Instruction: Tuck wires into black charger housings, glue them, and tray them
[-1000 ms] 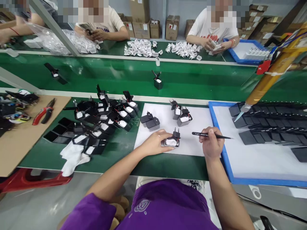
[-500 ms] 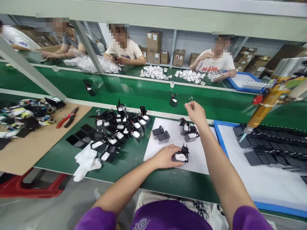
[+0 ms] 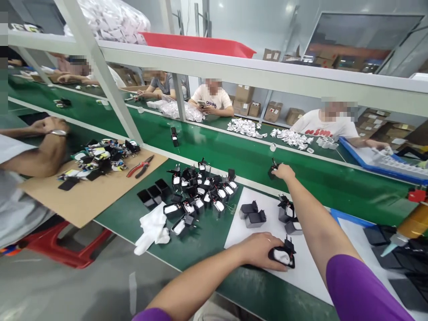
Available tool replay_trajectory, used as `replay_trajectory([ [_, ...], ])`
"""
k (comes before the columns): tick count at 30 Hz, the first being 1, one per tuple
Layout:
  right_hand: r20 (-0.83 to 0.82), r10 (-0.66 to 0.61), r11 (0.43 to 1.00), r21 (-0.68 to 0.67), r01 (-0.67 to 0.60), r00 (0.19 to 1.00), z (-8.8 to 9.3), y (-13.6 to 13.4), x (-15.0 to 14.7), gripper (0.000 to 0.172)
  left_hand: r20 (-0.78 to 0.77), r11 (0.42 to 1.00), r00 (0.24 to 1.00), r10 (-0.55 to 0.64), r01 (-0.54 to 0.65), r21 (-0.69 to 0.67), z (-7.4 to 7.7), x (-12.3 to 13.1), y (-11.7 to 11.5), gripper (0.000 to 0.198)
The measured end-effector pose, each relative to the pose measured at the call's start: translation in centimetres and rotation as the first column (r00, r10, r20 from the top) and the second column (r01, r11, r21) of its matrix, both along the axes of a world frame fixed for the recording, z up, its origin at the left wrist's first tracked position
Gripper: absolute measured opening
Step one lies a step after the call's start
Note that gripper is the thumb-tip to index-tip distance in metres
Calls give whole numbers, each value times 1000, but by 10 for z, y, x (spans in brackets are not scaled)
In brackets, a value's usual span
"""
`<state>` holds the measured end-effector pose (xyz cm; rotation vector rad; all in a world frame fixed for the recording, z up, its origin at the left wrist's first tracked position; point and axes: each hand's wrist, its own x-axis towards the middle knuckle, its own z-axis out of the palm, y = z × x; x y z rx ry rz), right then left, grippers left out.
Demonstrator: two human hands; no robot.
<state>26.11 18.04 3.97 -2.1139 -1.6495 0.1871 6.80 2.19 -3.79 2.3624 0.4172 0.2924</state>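
Observation:
My left hand [image 3: 264, 252] is wrapped round an open black plug adapter [image 3: 281, 257] on the white sheet [image 3: 309, 272]. White material fills the adapter's casing, and a small black piece with two pins stands at its far side. Stretched out over the green belt [image 3: 214, 154], my right hand [image 3: 285, 172] has its fingers closed on another black plug adapter [image 3: 272, 171], partly hidden by them. Between my arms and beyond stand two closed-looking black casings [image 3: 256, 216] and two more open adapters [image 3: 286, 211].
Left of the sheet lie a heap of open adapters [image 3: 200, 189], black covers [image 3: 154, 194] and a white glove [image 3: 152, 227]. Red-handled pliers [image 3: 140, 166] rest on cardboard [image 3: 87, 196]. An amber dispenser [image 3: 409, 223] hangs at right over black casings. Co-workers sit around.
My view has swung left and up. My right hand has reached to the adapter on the belt and closed on it. My left hand keeps its hold on the adapter on the sheet.

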Motion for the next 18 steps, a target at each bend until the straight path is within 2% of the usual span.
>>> replay_trajectory([
  [3,4,132,971,-203,-129,991,5,16,-18,29,-17,1000,1000,-6,6,10,3,1,0,56],
  [6,-29,271,921,-282,-268,962,6,25,-47,28,-10,1000,1000,-17,17,7,6,1,0,52],
  [9,-63,348,890,-293,-350,935,5,19,-76,32,-12,1000,1000,-1,1,2,6,2,0,52],
  [12,-90,397,871,-278,-406,913,7,5,-90,35,4,1000,1000,-4,4,-5,4,2,1,53],
  [15,-123,438,854,-252,-455,891,14,-9,-86,33,45,1000,999,-24,25,-17,1,4,2,53],
  [18,-157,438,860,-215,-463,885,24,-30,-70,30,78,998,997,-15,20,-58,2,5,2,52],
])
